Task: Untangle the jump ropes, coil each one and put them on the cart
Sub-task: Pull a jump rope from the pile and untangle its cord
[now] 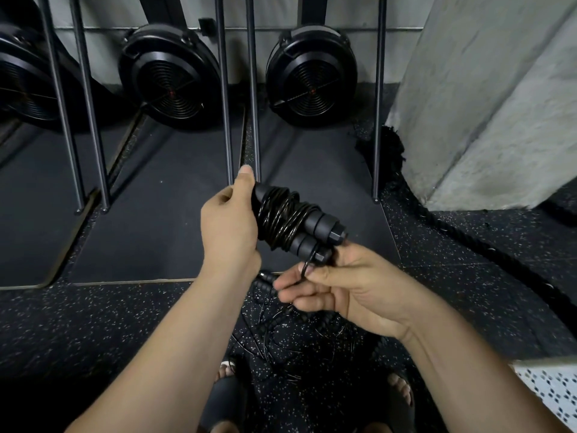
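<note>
The left grip [229, 226] is curled round the rope [282, 218], wound on its two handles [321, 228] and held up above the floor [93, 323], to keep the coil tight, and the right grip [340, 289] pinches the loose end [307, 266], likely to tuck it in.

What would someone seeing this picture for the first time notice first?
First the coiled jump rope at the centre, its cable wound round both handles: the left hand grips one end, the right hand pinches the loose cable. Below, between the feet, more ropes lie tangled on the speckled floor.
</note>
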Demonstrator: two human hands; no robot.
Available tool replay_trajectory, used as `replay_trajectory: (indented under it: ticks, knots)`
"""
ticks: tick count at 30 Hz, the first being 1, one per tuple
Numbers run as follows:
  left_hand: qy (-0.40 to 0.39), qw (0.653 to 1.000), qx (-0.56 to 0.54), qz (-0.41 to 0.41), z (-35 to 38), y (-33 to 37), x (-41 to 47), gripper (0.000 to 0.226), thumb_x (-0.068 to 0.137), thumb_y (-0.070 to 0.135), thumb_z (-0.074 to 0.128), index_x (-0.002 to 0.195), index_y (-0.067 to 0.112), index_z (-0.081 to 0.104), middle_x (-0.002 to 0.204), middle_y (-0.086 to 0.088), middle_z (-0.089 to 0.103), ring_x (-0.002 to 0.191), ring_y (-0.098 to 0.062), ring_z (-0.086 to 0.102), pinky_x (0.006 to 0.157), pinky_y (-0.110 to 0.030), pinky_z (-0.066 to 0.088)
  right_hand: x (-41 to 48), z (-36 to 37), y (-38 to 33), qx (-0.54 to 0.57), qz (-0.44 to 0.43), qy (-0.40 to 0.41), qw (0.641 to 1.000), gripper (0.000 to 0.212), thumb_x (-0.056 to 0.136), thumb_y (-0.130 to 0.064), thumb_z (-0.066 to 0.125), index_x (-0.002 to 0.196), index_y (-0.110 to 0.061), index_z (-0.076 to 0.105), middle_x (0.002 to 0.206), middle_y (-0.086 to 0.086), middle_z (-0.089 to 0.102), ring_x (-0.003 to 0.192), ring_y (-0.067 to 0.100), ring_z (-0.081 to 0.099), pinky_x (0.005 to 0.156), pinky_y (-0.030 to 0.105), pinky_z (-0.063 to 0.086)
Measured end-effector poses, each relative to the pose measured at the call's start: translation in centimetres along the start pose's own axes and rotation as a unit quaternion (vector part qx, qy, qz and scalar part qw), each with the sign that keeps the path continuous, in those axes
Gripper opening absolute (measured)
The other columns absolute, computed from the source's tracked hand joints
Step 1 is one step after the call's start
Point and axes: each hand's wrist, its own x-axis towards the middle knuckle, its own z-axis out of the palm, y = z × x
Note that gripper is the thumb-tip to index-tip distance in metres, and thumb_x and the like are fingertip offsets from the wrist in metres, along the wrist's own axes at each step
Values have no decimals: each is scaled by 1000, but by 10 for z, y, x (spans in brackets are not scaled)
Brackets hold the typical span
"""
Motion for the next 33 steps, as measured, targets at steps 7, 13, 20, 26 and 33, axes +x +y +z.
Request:
replay_trajectory:
  ticks: [7,13,20,26,33]
  knots:
    - [46,992,86,83,-6,2,-6,53,99,59,63,77,11,54,72,-5,46,68,-21,43,67,-39,41,10,28,15,166,-7,60,984,17,102,0,51,98,-1,67,97,19,79,83,24,81,68,30,65]
    - [55,976,123,171,-1,5,-12,57,103,57,59,55,30,45,54,13,41,58,-10,37,64,-35,38,6,40,12,343,31,90,935,9,93,-5,57,94,0,64,87,16,72,62,18,74,51,29,59]
    - [65,961,154,220,-1,5,-6,53,106,53,57,60,30,43,52,15,42,56,-6,38,63,-33,37,6,37,13,286,77,69,953,20,102,-24,59,104,-7,68,78,7,66,58,18,68,49,29,56]
    - [60,931,219,285,-3,2,-6,44,106,52,59,77,19,61,62,10,54,59,-6,48,63,-22,41,10,31,23,64,35,262,962,27,99,-33,73,100,-9,62,69,7,67,52,19,63,45,26,47]
    - [29,979,169,114,-5,-5,16,56,93,59,65,72,9,50,67,-2,52,66,-18,49,67,-35,45,6,13,19,-376,-205,446,786,49,77,-44,95,102,-26,56,63,-3,68,55,14,65,59,34,54]
